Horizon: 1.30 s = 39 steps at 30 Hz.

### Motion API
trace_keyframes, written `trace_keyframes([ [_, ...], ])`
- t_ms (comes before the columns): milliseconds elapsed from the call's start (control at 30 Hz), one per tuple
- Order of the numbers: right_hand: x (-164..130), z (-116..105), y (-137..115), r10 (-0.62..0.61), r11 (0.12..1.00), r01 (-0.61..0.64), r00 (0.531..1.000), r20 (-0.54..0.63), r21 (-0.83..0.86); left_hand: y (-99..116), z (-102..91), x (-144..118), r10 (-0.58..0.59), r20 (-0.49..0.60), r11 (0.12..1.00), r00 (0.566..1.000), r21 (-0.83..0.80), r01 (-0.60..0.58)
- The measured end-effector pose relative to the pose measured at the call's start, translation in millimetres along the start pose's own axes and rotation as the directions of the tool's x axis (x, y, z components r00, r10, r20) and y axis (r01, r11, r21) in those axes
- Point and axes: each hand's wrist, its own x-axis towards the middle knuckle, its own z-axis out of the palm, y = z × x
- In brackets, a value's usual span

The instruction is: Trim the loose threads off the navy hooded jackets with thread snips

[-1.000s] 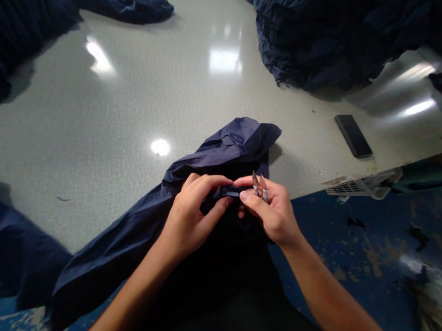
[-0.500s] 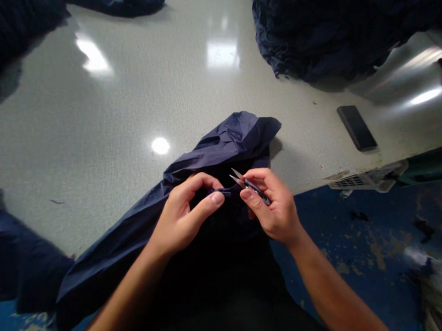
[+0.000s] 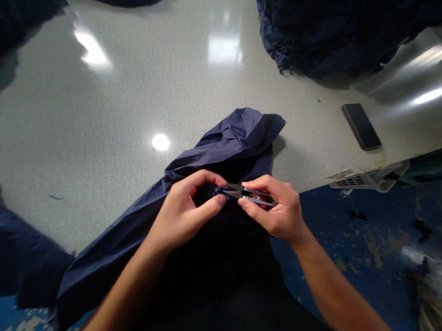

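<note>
Pinching one pair of snips [image 3: 246, 193] in your right hand [image 3: 280, 210], you have brought its two blades [image 3: 234, 193] to the one navy strip [image 3: 218, 190] pinched in your left hand [image 3: 183, 211] — earlier they stood apart. One navy cloth [image 3: 226, 143] lies on the table [image 3: 127, 93] just beyond; one phone [image 3: 361, 126] rests rightward.

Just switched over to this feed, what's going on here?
A person is working on dark blue cloth at the edge of a table. The left hand pinches a small dark piece; the right hand holds snips, with the blades pointing left, right at that piece. Whether they are cutting at this instant is too small to tell. A dark fabric heap lies farther back, and what looks like a phone sits to the right.
</note>
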Motion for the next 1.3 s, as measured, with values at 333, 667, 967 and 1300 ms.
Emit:
trace_keyframes([
  [333,2,7,1,-0.101,0.991,0.099,0.995,-0.025,-0.088,-4,-2.4,3,-0.013,0.010,0.996,1.000,-0.089,0.014],
  [667,5,11,-1,-0.156,0.977,0.156,0.988,0.011,-0.149,-1,-1.3,3,-0.016,0.004,0.995,1.000,-0.094,0.016],
  [967,4,13,-4,-0.092,0.992,0.088,0.995,-0.038,-0.091,-3,-1.7,3,0.017,-0.008,0.998,1.000,-0.063,-0.017],
  [1300,3,-4,-17,0.321,0.878,-0.320,0.945,0.057,0.355,-2,-0.8,-13,0.351,0.014,0.814,0.936,0.490,-0.312],
])
